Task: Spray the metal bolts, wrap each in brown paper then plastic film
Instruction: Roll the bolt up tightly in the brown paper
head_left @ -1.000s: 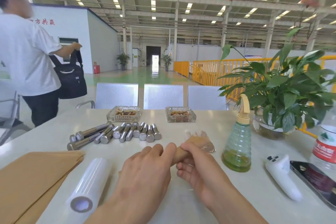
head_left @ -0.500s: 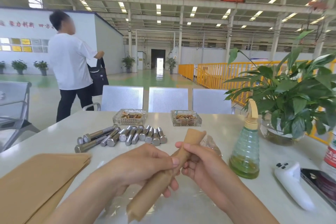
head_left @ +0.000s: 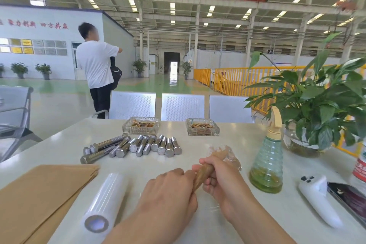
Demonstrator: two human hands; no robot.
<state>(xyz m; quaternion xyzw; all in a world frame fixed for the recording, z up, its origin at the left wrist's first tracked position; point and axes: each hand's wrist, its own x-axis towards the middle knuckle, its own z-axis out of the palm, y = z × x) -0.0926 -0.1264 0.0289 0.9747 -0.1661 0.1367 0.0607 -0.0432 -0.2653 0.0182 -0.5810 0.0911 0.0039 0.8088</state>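
Head view: paper-wrapped bolt lower, flatter than before.

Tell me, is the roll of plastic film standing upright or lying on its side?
Lying on its side. The plastic film roll rests lengthwise on the table, its hollow core end facing the camera.

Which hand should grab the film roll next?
Left. The left hand is nearest the film roll, which lies on its side of the table; the right hand also grips the wrapped bolt and could keep holding it.
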